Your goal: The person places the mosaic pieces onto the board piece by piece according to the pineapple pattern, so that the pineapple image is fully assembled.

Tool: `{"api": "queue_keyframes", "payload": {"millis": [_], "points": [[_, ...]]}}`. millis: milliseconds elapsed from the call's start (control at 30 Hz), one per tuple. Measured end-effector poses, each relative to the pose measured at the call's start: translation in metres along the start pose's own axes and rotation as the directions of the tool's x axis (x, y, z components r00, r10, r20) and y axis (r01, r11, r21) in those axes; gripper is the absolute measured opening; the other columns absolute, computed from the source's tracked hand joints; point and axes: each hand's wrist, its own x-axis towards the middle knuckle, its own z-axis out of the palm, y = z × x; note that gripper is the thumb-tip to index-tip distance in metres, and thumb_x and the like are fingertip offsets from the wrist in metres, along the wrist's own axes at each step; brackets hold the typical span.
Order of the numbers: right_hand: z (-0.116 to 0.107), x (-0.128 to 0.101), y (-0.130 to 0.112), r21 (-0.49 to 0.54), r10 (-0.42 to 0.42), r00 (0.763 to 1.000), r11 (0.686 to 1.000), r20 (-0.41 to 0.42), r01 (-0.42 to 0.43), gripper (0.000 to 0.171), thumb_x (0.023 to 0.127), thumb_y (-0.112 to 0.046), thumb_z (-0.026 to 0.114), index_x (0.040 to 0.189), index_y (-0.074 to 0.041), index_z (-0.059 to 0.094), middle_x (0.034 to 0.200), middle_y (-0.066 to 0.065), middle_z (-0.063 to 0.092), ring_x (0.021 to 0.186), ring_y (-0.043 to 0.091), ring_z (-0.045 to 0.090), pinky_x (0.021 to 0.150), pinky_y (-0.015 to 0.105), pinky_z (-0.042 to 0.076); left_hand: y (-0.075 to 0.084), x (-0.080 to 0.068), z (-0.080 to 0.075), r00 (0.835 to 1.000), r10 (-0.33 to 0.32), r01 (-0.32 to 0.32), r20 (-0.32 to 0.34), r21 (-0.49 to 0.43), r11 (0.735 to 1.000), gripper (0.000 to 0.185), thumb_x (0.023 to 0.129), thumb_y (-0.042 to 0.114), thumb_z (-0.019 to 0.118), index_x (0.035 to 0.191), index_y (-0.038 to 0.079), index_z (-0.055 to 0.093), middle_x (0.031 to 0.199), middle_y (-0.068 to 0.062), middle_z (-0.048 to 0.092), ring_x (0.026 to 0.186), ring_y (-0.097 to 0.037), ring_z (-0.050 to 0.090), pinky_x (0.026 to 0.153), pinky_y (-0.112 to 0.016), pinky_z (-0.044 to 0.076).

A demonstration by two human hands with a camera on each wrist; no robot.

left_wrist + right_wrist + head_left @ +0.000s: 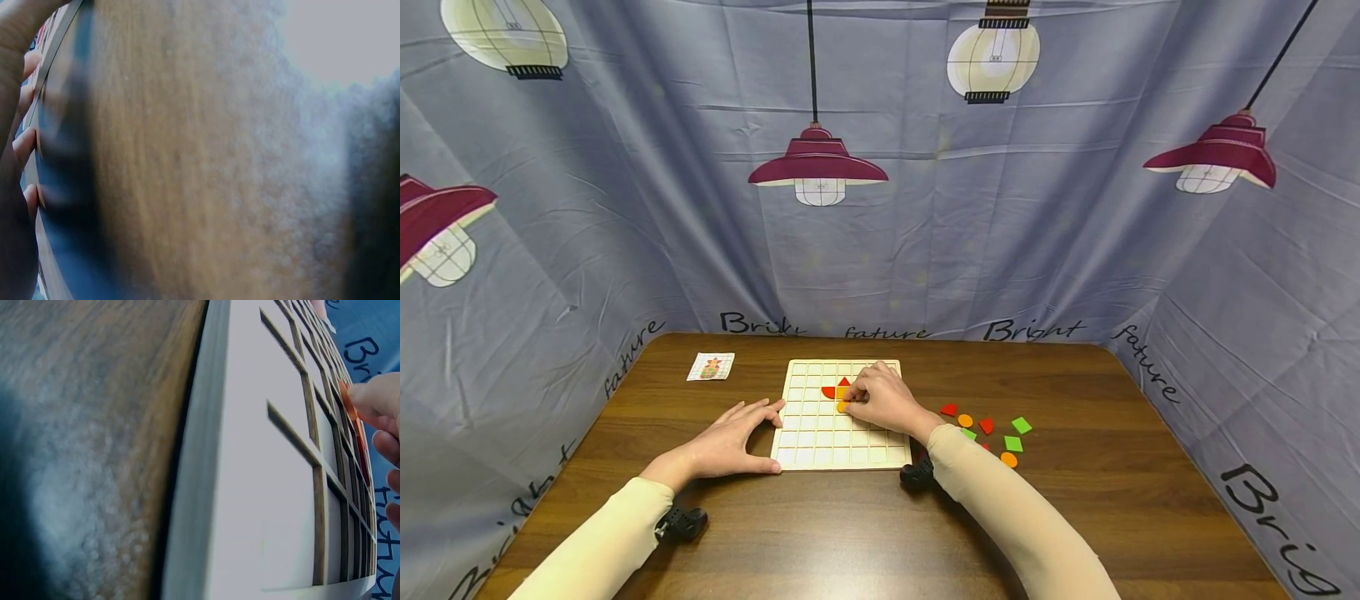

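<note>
A pale gridded board [808,433] lies on the table. My left hand [730,442] is spread at its left side, with the fingertips on the left edge and the thumb by the near corner. Over the board, my right hand [883,400] pinches an orange circle [841,407] with curled fingers, the thumb against the orange piece [347,403] in the right wrist view. Just beyond it on the grid are an orange square [841,392], a red rounded piece [828,392] and a red triangle [844,382]. The fingers partly hide these pieces.
Several loose pieces lie right of the board, among them a green square [1022,425], an orange circle [1009,459] and a red piece [987,426]. A small card with a coloured grid picture [711,367] lies at the back left. Printed curtains [925,250] surround the wooden table [790,533].
</note>
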Motion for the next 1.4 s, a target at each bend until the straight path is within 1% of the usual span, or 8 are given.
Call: {"api": "queue_keyframes", "payload": {"millis": [267,400,567,700,800,1067,1267,1400], "points": [[0.000,0.000,-0.002,-0.022,0.000,1.000,1.000,-0.006,0.000,0.009,0.089,-0.038,0.079,0.093,-0.030,0.079,0.086,-0.018,0.057,0.092,0.008,0.046,0.085,0.029,0.041,0.001,0.000,0.000,1.000,-0.006,0.006,0.003,-0.006,1.000,0.061,0.079,0.064,0.079,0.118,0.022,0.056,0.162,-0.010,0.038,0.149,-0.040,0.030,0.122,-0.063,0.013],[-0.007,-0.003,0.002,0.017,0.014,1.000,1.000,0.010,-0.015,0.010,0.091,-0.038,0.076,0.097,-0.030,0.079,0.090,-0.018,0.059,0.093,0.009,0.045,0.087,0.030,0.040,0.001,0.000,0.000,1.000,-0.007,0.007,0.003,-0.002,1.000,0.062,0.079,0.064,0.079,0.118,0.022,0.056,0.162,-0.010,0.038,0.149,-0.040,0.030,0.122,-0.062,0.013],[-0.030,-0.012,0.018,0.080,0.048,0.999,0.996,-0.008,-0.047,0.014,0.094,-0.034,0.074,0.106,-0.027,0.080,0.095,-0.016,0.060,0.094,0.012,0.043,0.087,0.035,0.038,0.001,0.000,0.001,1.000,-0.003,0.003,0.001,-0.003,1.000,0.062,0.079,0.065,0.078,0.117,0.022,0.056,0.162,-0.009,0.039,0.149,-0.040,0.031,0.122,-0.062,0.013],[-0.051,-0.024,0.035,0.094,0.072,0.997,0.993,-0.036,-0.068,0.018,0.094,-0.031,0.075,0.109,-0.021,0.080,0.095,-0.012,0.061,0.093,0.015,0.043,0.086,0.039,0.037,0.001,0.000,0.000,1.000,-0.003,0.003,0.002,-0.001,1.000,0.062,0.080,0.065,0.078,0.118,0.021,0.056,0.162,-0.009,0.038,0.149,-0.040,0.030,0.121,-0.062,0.013],[-0.064,-0.035,0.047,0.092,0.087,0.996,0.992,-0.036,-0.084,0.019,0.095,-0.029,0.075,0.109,-0.018,0.080,0.098,-0.010,0.063,0.094,0.017,0.044,0.086,0.042,0.037,0.001,0.000,0.000,1.000,-0.005,0.005,0.004,0.001,1.000,0.062,0.080,0.064,0.078,0.118,0.021,0.056,0.162,-0.009,0.038,0.149,-0.039,0.030,0.122,-0.062,0.013],[-0.084,-0.064,0.072,0.042,0.127,0.992,0.991,-0.015,-0.126,0.020,0.094,-0.032,0.076,0.110,-0.021,0.079,0.106,-0.009,0.066,0.106,0.018,0.047,0.094,0.043,0.039,0.001,-0.001,-0.001,1.000,0.008,-0.008,0.001,-0.005,1.000,0.062,0.081,0.064,0.077,0.119,0.020,0.056,0.162,-0.011,0.039,0.149,-0.041,0.031,0.121,-0.064,0.013],[-0.091,-0.081,0.089,-0.009,0.147,0.989,0.989,-0.021,-0.148,0.021,0.092,-0.031,0.078,0.110,-0.020,0.079,0.108,-0.006,0.069,0.110,0.022,0.050,0.097,0.047,0.040,0.000,-0.001,0.000,1.000,0.007,-0.007,0.000,-0.005,1.000,0.062,0.080,0.065,0.077,0.118,0.020,0.056,0.162,-0.010,0.039,0.149,-0.040,0.031,0.121,-0.064,0.014],[-0.092,-0.091,0.095,-0.040,0.144,0.990,0.989,0.001,-0.144,0.021,0.090,-0.031,0.080,0.108,-0.021,0.080,0.107,-0.005,0.069,0.112,0.024,0.051,0.097,0.049,0.040,0.000,0.000,0.000,1.000,0.007,-0.007,0.002,-0.005,1.000,0.062,0.081,0.065,0.077,0.118,0.020,0.056,0.162,-0.010,0.038,0.149,-0.040,0.031,0.121,-0.064,0.013]]}}
